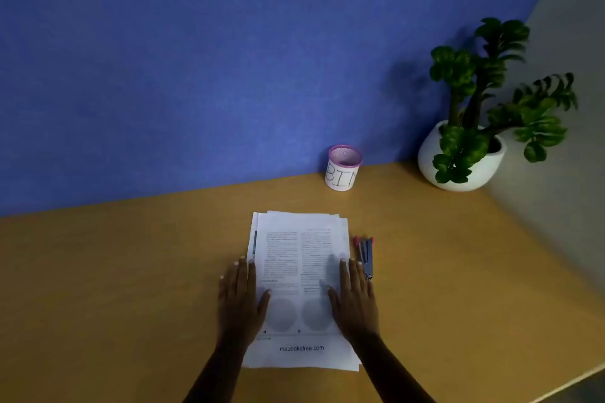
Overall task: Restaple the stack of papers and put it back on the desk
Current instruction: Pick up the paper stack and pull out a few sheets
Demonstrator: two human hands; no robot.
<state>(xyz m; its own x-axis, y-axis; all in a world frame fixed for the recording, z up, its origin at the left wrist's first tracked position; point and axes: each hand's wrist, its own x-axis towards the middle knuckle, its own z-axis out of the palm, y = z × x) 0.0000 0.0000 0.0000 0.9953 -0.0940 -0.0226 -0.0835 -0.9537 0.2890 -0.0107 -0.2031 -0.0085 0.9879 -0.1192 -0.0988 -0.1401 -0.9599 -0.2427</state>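
A stack of printed papers [299, 258] lies flat on the wooden desk [131, 271], its sheets slightly fanned at the far edge. My left hand [240, 301] lies flat with straight fingers along the stack's left edge, thumb on the top page. My right hand [353, 298] lies flat on the stack's right edge in the same way. A stapler [366, 255] with pink ends rests on the desk just right of the papers, beside my right fingertips.
A small pink-rimmed mesh cup labelled BIN [343, 168] stands at the back against the blue partition [196, 59]. A green plant in a white pot [465, 154] fills the back right corner. The desk's edge runs at the lower right.
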